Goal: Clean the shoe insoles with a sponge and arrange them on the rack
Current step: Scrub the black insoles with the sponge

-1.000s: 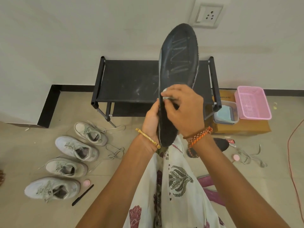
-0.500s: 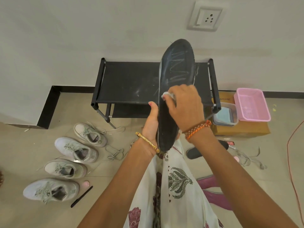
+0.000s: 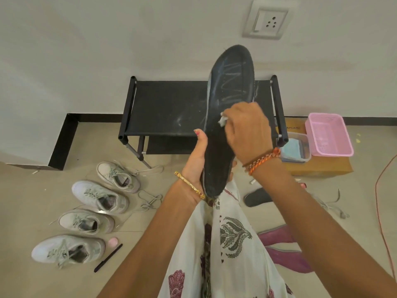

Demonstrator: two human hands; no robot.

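Left hand [image 3: 196, 162] gripped heel end of black insole [image 3: 225, 117], held upright in front of the black rack [image 3: 169, 108]. Right hand [image 3: 247, 130] pinched white sponge [image 3: 223, 120] against insole's mid face

Left hand [image 3: 194, 162] raised, palm up, thumb extended, gripping from the left side. Right hand [image 3: 247, 131] above it, fingers curled, pinching. Both forearms reached forward, wrists close together.
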